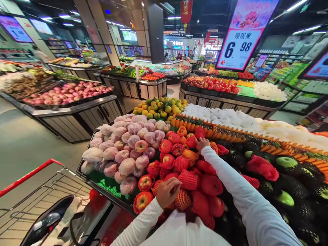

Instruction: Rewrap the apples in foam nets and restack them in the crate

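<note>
Over the front of a heap of red apples in foam nets, my left hand (167, 192) is loosely closed, fingers curled toward the thumb; I see nothing in it. An apple in a red net (188, 179) lies just beside its fingertips. My right hand (202, 144) reaches to the back of the heap with its fingers stretched out, at or touching the netted apples there. A red-netted apple (191, 140) is close to its left side. An apple in an orange net (190, 156) lies just below it. Its fingertips are partly hidden.
Plastic-wrapped apples (127, 166) are piled to the left, dark-netted green fruit (286, 162) to the right. Yellow-green fruit (160, 107) and white-wrapped fruit (222, 116) lie behind. A shopping cart (30, 176) stands at lower left. A price screen (242, 37) hangs above.
</note>
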Demonstrator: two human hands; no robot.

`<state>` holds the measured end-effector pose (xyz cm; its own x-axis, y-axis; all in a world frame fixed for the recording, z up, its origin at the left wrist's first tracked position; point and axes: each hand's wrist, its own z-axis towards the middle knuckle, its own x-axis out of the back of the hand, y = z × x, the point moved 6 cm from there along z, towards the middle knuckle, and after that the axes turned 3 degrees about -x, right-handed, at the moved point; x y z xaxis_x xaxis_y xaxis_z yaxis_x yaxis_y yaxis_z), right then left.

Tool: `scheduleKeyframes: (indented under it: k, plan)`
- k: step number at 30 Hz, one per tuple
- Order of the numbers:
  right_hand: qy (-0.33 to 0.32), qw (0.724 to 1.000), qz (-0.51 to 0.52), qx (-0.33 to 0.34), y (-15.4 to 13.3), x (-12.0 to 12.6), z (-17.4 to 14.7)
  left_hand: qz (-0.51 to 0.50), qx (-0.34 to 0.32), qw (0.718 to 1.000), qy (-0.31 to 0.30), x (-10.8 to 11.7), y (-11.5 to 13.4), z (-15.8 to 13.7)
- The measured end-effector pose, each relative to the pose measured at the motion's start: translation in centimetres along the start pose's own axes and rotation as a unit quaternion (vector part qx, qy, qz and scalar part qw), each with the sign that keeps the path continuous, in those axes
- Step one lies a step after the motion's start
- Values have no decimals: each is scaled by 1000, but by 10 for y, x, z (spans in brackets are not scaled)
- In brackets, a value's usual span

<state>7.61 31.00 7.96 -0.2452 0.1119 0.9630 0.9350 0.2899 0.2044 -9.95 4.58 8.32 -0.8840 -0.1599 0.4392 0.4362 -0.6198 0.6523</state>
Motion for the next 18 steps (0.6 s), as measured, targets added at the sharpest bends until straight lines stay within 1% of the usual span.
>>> scheduleKeyframes:
  k: [2, 4, 6, 8, 11, 13, 14, 15, 16, 18]
  plan:
    - [-9, 1000, 6, -6, 0, 5, -2, 2, -20, 1000, -7, -1, 5, 0]
    - [-11, 1000, 17, -18, 2, 13, -4, 3, -20, 1000, -8, 1, 5, -1]
    - [-7, 999, 31, -33, 6, 27, -7, 3, -11, 1000, -3, 5, 2, -4]
    - [6, 998, 48, -46, 12, 45, -13, 2, 4, 1000, 7, 10, -1, -7]
    - [45, 995, 72, -52, 18, 78, -34, -19, 47, 998, 29, 16, -6, -10]
    - [85, 991, 94, -34, 15, 96, -61, -77, 114, 990, 42, 15, -11, -13]
    - [109, 988, 111, -13, 10, 102, -79, -129, 157, 978, 46, 12, -15, -14]
    - [152, 974, 163, 38, 0, 108, -101, -198, 199, 959, 44, 5, -18, -16]
    - [185, 953, 219, 98, -12, 112, -125, -281, 239, 928, 37, -4, -19, -19]
    - [220, 904, 315, 190, -36, 109, -175, -432, 296, 852, 14, -26, -16, -27]
